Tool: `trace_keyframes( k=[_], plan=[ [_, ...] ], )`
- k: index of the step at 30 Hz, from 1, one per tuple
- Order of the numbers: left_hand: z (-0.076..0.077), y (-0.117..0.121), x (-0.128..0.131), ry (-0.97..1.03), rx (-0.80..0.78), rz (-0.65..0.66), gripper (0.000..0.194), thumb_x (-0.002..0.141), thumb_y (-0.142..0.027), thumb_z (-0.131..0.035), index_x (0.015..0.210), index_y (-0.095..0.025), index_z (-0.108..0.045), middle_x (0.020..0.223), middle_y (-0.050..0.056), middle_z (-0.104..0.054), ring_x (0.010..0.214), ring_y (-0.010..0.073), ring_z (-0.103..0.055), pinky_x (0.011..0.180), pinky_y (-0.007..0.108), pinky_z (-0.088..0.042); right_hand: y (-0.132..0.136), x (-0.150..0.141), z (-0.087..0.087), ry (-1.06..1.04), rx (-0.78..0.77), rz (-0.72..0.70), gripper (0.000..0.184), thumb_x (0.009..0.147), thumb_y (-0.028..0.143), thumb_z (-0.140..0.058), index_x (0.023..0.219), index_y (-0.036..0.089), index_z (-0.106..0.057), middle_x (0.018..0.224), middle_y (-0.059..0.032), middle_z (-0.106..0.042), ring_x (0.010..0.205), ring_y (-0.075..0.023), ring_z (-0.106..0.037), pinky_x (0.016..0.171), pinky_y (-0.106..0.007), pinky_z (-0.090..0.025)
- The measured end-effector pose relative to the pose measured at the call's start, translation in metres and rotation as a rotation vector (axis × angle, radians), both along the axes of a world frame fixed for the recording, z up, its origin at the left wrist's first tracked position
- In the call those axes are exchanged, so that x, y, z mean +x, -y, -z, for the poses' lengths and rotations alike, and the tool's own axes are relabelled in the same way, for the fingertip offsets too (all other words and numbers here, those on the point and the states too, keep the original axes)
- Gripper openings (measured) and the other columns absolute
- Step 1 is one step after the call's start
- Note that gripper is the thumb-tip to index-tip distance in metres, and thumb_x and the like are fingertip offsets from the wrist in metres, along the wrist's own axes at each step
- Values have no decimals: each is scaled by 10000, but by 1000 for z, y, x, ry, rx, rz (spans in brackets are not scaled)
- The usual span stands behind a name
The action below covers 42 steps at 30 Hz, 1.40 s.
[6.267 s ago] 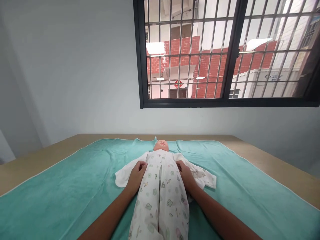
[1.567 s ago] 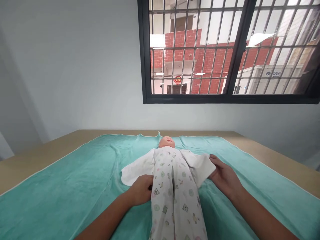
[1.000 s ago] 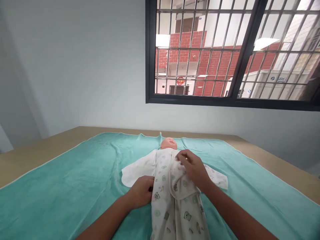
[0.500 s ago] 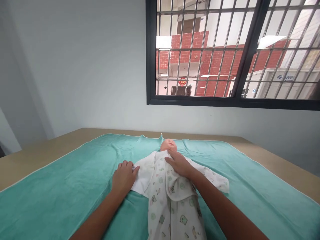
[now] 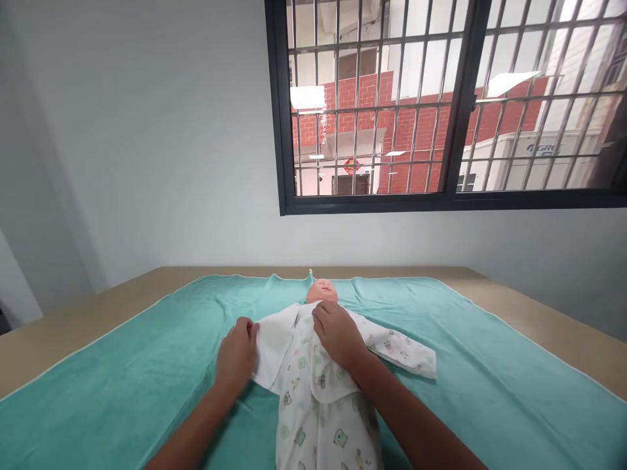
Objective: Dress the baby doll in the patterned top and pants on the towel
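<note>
left hand (image 5: 236, 356) with fingers tight on the white flap (image 5: 274, 343), right hand (image 5: 340, 334) atop the doll (image 5: 323, 290), finger grip unclear

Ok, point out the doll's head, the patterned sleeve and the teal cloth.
Doll's head (image 5: 322, 291): head view, middle of the head.
Patterned sleeve (image 5: 400, 349): head view, midway along it.
Teal cloth (image 5: 132, 378): head view, bare left part.

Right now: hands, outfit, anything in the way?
Left hand at edge of white flap. Right hand on front of outfit, below doll's head. Right hand and forearm hide part of outfit.
</note>
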<state>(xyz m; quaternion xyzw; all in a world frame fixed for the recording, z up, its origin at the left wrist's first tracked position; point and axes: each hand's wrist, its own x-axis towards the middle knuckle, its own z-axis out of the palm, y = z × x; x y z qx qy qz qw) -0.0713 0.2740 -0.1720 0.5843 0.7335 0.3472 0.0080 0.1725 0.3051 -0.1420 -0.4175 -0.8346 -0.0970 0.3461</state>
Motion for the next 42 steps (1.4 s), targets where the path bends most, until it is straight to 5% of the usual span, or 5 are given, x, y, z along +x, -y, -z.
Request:
trace_keyframes(
  k=[10, 17, 21, 30, 42],
  plan=[
    [-71, 22, 89, 592, 121, 566, 121, 749, -190, -545, 867, -213, -535, 946, 19, -670, 874, 178, -610, 786, 281, -453, -3, 6, 4, -342, -99, -165, 486, 847, 99, -378, 1312, 224, -444, 1283, -85, -522, 1168, -212, -488, 975, -388, -409],
    [-46, 48, 127, 325, 159, 897, 283, 675, -35, -500, 870, -221, -589, 950, 36, -617, 891, 185, -546, 811, 297, -433, -5, 20, -4, -227, -170, -519, 445, 807, 164, -507, 1211, 323, -602, 1348, -2, -510, 1245, -202, -443, 1061, -372, -331],
    [-31, 59, 118, 311, 184, 1052, 212, 753, -67, -512, 869, -223, -595, 984, 47, -625, 840, 166, -561, 737, 271, -442, -14, 14, 3, -318, -201, -361, 349, 821, 102, -421, 840, 274, -724, 1127, -1, -643, 1100, -186, -528, 988, -362, -368],
    [-21, 41, 97, 691, 188, 494, 162, 843, -337, -510, 903, -201, -574, 719, -9, -593, 673, 158, -542, 619, 249, -419, -12, 16, 14, -680, -183, 72, 221, 791, 126, -376, 807, 215, -578, 944, -53, -577, 914, -204, -528, 821, -333, -415],
    [-6, 18, 56, 268, -188, 542, 484, 807, -640, -462, 603, -207, -393, 504, -52, -463, 493, 133, -445, 496, 239, -273, -7, 10, 3, -613, -445, -30, 289, 740, 254, -534, 1022, 242, -597, 689, 46, -535, 673, -144, -507, 663, -261, -394]
  ],
)
